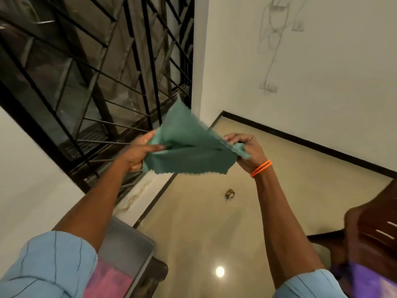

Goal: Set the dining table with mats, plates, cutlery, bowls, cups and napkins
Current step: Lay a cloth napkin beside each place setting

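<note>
Napkin stretched midair, left hand and right hand pinching opposite edges

Both arms extended forward and upward, forearms bare, light blue sleeves pushed to the elbows; left hand with thumb and fingers pinched on one edge of the green napkin; right hand with fingers curled, gripping the opposite edge; orange bead bracelet on the right wrist; hands level, apart
</note>
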